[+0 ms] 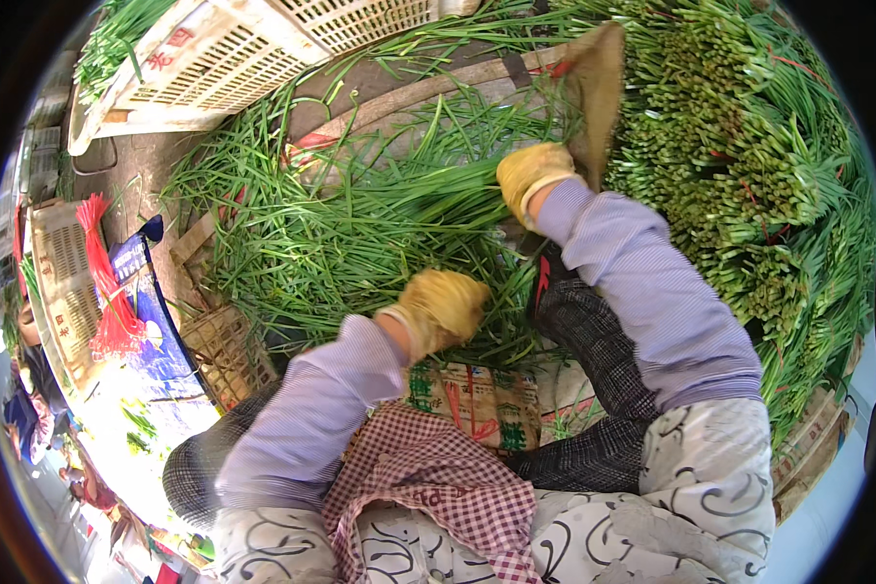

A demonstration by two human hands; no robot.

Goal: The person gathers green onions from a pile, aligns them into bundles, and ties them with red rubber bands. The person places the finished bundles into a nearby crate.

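Both of my hands wear yellow gloves. My right hand (536, 179) is closed around one end of a bunch of long green leaves (445, 197), which look like garlic chives and stretch away to the left. My left hand (442, 310), slightly blurred, is curled over the near side of the loose leaf pile (299, 241). Whether it grips any leaves is hidden. Between my legs, just below the left hand, is a printed carton (474, 401) with red plastic string (485, 431) on it.
Tied bundles of green stalks (715, 160) are stacked high at right, beside an upright brown flap (598, 95). A white slatted crate (226, 66) stands at far left. Red plastic ties (113, 292) hang over a blue sheet (150, 321) by another crate (66, 292).
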